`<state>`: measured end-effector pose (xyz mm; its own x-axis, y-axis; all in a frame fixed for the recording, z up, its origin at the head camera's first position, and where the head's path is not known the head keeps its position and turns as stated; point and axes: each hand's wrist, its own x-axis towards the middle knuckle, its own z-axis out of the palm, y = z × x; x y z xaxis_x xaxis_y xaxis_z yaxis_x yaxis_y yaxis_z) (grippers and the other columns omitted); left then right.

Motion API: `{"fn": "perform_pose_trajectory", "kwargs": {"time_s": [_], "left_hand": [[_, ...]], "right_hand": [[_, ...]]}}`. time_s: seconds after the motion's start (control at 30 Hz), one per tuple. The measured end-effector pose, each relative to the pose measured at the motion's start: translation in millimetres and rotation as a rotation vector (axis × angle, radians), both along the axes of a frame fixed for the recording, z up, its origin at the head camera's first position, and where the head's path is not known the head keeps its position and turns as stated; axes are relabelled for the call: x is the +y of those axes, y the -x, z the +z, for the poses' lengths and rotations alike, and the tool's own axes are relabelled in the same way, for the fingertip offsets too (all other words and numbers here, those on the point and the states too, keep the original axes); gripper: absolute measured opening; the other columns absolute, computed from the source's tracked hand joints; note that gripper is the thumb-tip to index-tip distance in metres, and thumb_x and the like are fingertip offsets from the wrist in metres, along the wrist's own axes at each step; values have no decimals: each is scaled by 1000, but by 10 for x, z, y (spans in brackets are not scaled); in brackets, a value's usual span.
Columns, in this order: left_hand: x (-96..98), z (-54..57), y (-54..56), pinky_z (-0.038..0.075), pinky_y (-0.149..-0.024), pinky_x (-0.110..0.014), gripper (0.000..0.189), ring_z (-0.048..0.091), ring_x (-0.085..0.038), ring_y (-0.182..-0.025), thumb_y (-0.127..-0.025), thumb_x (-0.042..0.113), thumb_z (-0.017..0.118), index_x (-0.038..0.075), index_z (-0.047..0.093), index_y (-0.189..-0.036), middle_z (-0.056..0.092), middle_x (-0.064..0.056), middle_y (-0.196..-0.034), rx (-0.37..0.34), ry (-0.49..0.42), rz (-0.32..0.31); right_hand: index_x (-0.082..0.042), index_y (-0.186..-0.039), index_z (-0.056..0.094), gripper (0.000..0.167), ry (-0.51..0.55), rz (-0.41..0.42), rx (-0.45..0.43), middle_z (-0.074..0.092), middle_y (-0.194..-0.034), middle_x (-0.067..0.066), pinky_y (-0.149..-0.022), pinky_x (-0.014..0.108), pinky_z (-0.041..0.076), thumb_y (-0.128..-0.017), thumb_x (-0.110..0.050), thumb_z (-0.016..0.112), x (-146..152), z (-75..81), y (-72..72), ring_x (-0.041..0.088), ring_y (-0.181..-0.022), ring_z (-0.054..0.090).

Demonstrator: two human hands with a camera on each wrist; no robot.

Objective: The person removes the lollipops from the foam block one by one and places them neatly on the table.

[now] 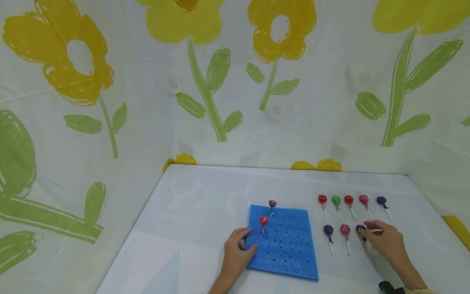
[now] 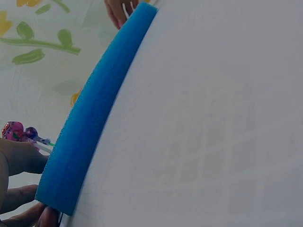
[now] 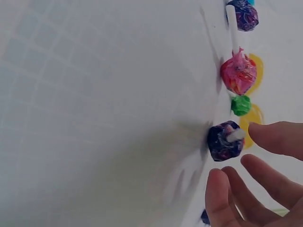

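Observation:
My left hand (image 1: 235, 254) holds the left edge of a blue foam board (image 1: 293, 269) dotted with small holes, thumb over its top. In the left wrist view, fingers (image 2: 19, 197) reach round the board's end. Two lollipops stand upright in the board: a purple-pink lollipop (image 1: 272, 203) at the back left corner and a red lollipop (image 1: 263, 220) in front of it. At the right, my right hand (image 1: 389, 241) is at a dark purple lollipop (image 1: 360, 228). The right wrist view shows thumb and fingers spread around this purple lollipop (image 3: 225, 142), with a gap to its wrapper.
Beside it lie a pink lollipop (image 1: 344, 230) and another purple lollipop (image 1: 328, 230). Behind them runs a row of several more, among them a green lollipop (image 1: 335, 200). The white table (image 1: 191, 228) meets a flower-printed curtain (image 1: 147, 122) at back and left.

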<state>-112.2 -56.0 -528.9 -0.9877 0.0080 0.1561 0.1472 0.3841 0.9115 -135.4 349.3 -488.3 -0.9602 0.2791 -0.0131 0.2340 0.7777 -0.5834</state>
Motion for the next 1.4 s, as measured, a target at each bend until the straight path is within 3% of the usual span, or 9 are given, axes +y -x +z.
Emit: {"fn": "perform_pose_trajectory", "kwargs": {"time_s": [0.27,0.4,0.53,0.77,0.87,1.07,1.4], "left_hand": [[-2,13,7,46,-66,-23,43,51,-11,-77,-75,12,78,3,65,-115,59,-7,-119,7,0,-2],[1,12,8,46,-66,-23,42,51,-11,-76,-75,12,78,3,65,-114,59,-7,-119,-1,-4,-1],[-5,22,14,46,-66,-23,42,51,-11,-76,-75,11,78,3,65,-114,59,-7,-119,-3,-6,-1],[-9,49,0,46,-66,-23,43,51,-10,-77,-75,11,78,2,65,-115,59,-8,-119,-14,3,-4],[-9,58,-9,46,-66,-23,43,51,-11,-78,-75,11,78,2,65,-115,59,-8,-119,-18,-1,-5],[1,47,-8,46,-66,-23,43,51,-10,-78,-75,12,78,2,65,-114,59,-8,-119,-14,0,-4],[-9,29,0,45,-66,-23,43,51,-10,-77,-75,14,79,3,65,-115,59,-7,-118,-12,7,-5]], "right_hand": [[10,-112,59,39,-13,-41,45,59,-105,30,-63,41,52,-84,-15,69,-120,191,-31,41,-90,56],[9,-112,59,38,-9,2,89,59,-106,30,-66,43,52,-86,-17,68,-175,269,-38,41,-92,55],[6,-110,62,38,11,53,149,62,-103,26,-62,36,52,-86,-23,68,-239,324,-22,39,-92,57],[-5,-110,64,41,58,97,182,62,-106,14,-67,42,52,-85,-37,69,-347,301,60,21,-90,60],[-2,-112,63,43,93,136,172,61,-109,17,-69,37,54,-86,-37,68,-485,423,29,28,-94,59],[0,-114,61,41,130,191,174,62,-109,19,-69,12,45,-89,-32,66,-781,658,-51,33,-99,59],[-2,-116,60,35,208,250,168,62,-112,17,-74,13,45,-90,-25,65,-1041,671,10,31,-102,59]]}}
